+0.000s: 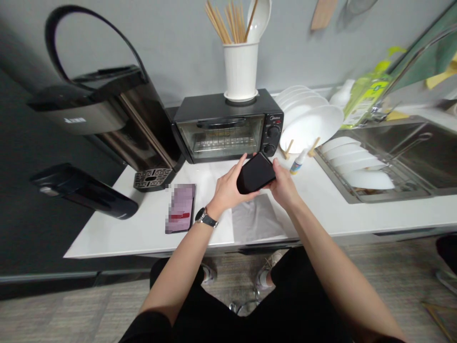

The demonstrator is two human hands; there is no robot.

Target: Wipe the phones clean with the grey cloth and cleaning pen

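Two hands (226, 189) (283, 185) hold black phone (256, 173); toaster oven (224, 127) reads "Midea".

The phone (256, 174) is between the left hand (228, 186) and the right hand (284, 186), near the back edge of the cloth (255, 220) on the counter (357, 218). Left of the cloth lies a second phone (183, 208); farther left stands the thermos (85, 190), the water dispenser (146, 128) behind it. Behind the hands, the toaster oven (210, 107) bears a cup (241, 71) holding chopsticks (232, 26) and a spoon (259, 20). To its right are racked plates (310, 127), a small bottle (296, 164) before them; farther right, the sink (439, 155) contains dishes (357, 164).
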